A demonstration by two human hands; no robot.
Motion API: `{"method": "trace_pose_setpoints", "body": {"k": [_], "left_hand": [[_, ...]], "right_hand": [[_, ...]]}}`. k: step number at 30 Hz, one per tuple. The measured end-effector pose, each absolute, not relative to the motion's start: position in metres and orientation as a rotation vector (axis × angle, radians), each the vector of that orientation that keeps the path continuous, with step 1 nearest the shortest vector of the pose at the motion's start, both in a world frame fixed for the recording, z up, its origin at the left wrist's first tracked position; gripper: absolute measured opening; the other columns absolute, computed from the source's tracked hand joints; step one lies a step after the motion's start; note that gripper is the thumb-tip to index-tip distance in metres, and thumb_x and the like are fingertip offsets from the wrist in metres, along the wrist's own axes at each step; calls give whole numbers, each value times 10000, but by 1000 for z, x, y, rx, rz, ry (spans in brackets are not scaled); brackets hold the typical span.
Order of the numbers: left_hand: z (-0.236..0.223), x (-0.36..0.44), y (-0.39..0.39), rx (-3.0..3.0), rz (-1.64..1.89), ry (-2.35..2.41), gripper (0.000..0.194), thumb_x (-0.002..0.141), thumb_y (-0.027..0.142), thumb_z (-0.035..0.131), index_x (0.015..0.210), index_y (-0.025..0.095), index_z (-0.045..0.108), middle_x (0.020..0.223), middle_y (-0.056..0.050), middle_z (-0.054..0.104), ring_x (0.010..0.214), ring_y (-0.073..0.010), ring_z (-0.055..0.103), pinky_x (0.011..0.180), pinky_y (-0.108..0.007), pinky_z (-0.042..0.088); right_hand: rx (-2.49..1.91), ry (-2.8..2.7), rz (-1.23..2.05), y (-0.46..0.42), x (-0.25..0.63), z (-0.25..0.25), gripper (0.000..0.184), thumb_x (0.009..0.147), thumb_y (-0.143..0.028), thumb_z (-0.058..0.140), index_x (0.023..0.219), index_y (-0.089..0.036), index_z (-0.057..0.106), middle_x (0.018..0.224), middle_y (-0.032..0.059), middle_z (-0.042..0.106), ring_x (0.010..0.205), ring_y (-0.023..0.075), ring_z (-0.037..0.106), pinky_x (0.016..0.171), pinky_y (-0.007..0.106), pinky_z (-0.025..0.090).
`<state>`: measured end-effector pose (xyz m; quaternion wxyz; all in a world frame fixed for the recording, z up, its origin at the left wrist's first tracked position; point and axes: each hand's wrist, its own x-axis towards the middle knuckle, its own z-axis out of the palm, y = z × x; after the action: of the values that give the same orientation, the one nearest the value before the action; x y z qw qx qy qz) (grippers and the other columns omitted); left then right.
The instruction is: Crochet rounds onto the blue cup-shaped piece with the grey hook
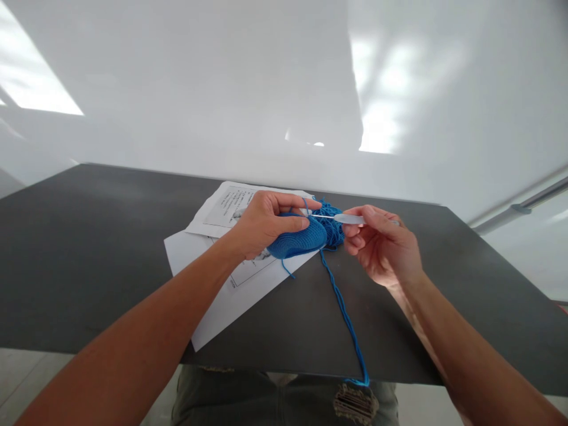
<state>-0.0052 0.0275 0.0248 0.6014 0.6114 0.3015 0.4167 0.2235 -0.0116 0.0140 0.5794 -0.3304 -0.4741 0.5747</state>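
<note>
My left hand (266,225) is closed on a blue crocheted piece (299,241), thumb and fingers pinching its upper edge, with yarn looped over the index finger. My right hand (381,242) is closed on a pale grey crochet hook (341,218), whose thin metal tip points left into the piece's edge. Behind the piece lies a loose bundle of blue yarn (332,228). A blue yarn strand (344,307) runs from the work across the dark table (89,254) and drops over its near edge.
Two white printed sheets (213,254) lie under my left hand, one reaching the table's near edge. My lap in grey torn trousers (284,396) shows below the table. A white wall rises behind, and a metal rail (519,208) runs at the right.
</note>
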Motion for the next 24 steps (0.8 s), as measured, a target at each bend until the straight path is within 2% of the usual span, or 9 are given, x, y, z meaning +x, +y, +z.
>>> {"method": "trace_pose_setpoints", "body": {"k": [4, 9, 14, 19, 24], "left_hand": [[26, -2, 24, 1457, 1014, 764, 459, 735, 199, 852, 1189, 133, 827, 749, -1, 712, 683, -115, 622, 663, -243, 501], [27, 1, 20, 1467, 985, 794, 604, 737, 213, 849, 1326, 117, 759, 829, -20, 766, 727, -137, 665, 709, -262, 543], [26, 2, 20, 1479, 991, 805, 621, 726, 220, 847, 1332, 121, 755, 832, -19, 763, 735, -147, 677, 705, -268, 550], [23, 1, 21, 1472, 1000, 728, 616, 693, 150, 819, 1307, 121, 771, 806, -7, 729, 722, -130, 651, 684, -252, 523], [24, 2, 21, 1459, 965, 697, 643, 707, 136, 811, 1346, 107, 745, 818, -18, 740, 705, -122, 638, 658, -242, 513]], "right_hand": [[-759, -1088, 1335, -15, 205, 8, 289, 762, -411, 936, 872, -170, 821, 682, 17, 735, 503, 105, 642, 495, 231, 628], [-769, -1128, 1272, -18, 201, 8, 259, 785, -390, 927, 904, -185, 820, 704, 16, 743, 546, 111, 656, 520, 250, 643], [-784, -1194, 1241, -18, 206, 7, 254, 813, -398, 908, 930, -193, 814, 720, 14, 752, 547, 130, 692, 531, 270, 653], [-792, -1233, 1230, -19, 209, 10, 263, 809, -400, 912, 924, -184, 817, 713, 21, 762, 527, 150, 714, 534, 287, 661], [-796, -1223, 1199, -19, 212, 13, 269, 771, -395, 940, 886, -181, 826, 688, 27, 762, 502, 142, 701, 514, 258, 643]]}}
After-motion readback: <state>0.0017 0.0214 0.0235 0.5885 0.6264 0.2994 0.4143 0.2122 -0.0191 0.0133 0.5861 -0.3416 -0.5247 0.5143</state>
